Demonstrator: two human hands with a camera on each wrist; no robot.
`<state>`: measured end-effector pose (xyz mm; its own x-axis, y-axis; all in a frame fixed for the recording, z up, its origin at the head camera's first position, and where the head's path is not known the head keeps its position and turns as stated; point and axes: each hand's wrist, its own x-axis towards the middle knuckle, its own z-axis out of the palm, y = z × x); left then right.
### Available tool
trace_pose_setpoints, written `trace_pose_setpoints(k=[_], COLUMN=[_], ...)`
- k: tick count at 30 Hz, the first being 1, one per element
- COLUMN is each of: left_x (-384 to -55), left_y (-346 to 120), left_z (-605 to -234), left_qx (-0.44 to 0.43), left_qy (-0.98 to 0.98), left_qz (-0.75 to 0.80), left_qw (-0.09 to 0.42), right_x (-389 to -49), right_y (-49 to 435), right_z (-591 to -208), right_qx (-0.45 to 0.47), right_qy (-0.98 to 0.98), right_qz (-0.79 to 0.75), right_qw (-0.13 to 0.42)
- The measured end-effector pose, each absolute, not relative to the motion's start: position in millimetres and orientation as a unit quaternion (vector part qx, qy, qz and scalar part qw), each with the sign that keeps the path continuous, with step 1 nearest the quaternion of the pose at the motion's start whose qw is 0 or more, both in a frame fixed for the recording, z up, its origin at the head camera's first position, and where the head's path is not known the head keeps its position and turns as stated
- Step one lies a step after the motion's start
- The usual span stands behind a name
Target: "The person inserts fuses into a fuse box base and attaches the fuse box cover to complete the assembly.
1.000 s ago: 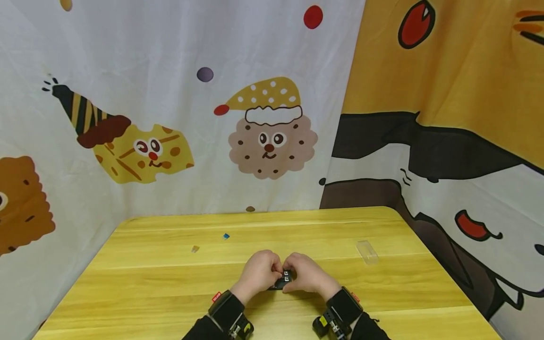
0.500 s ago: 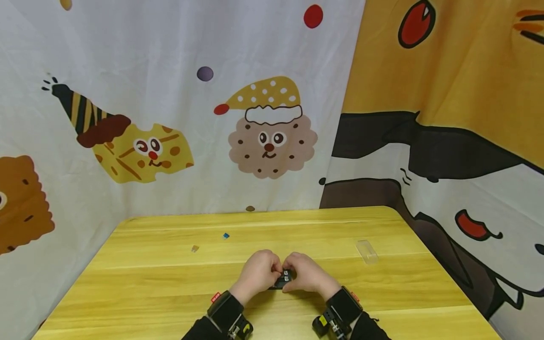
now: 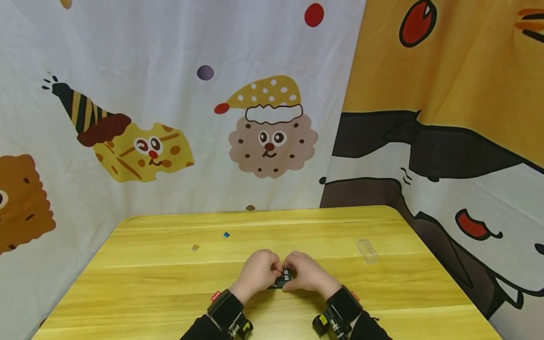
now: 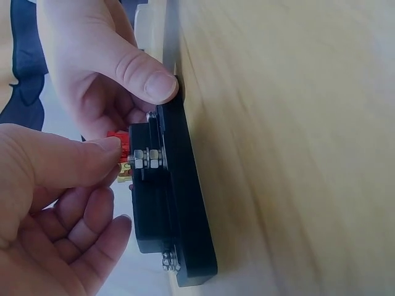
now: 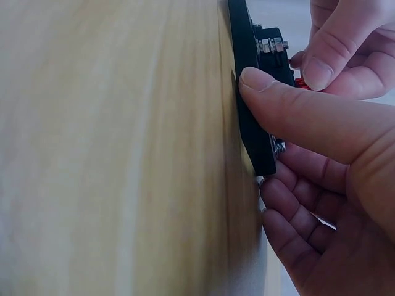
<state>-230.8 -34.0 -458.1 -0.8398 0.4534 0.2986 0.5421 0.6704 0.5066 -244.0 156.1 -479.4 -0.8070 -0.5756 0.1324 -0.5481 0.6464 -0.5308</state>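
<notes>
A black fuse block (image 4: 188, 209) with metal nuts and studs lies on the table, between both hands in the head view. My left hand (image 3: 259, 273) pinches a red blade fuse (image 4: 124, 145) between thumb and fingers, at the block's upper face. Just beside it a yellow fuse (image 4: 125, 172) shows partly. My right hand (image 3: 310, 275) grips the block's other end, its thumb pressed along the edge of the base in the right wrist view. How deep the red fuse sits in its slot is hidden by the fingers.
On the wooden table (image 3: 140, 288), a small blue piece (image 3: 226, 235) and a small tan piece (image 3: 195, 248) lie beyond the left hand. A clear plastic cover (image 3: 367, 251) lies to the right. Printed curtains (image 3: 263, 47) hang behind the table.
</notes>
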Motion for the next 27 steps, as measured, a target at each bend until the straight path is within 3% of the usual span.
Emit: trace_pose_setpoints(k=[27], left_x=[-230.0], left_y=[-29.7], left_z=[-454.5], left_qx=[-0.270], left_qy=[-0.918], left_qz=[-0.283], left_qw=[0.068], right_x=[-242.8], right_y=[156.9], right_z=[-478.8], right_qx=[-0.310], right_qy=[0.906], right_qz=[-0.287], right_qw=[0.029])
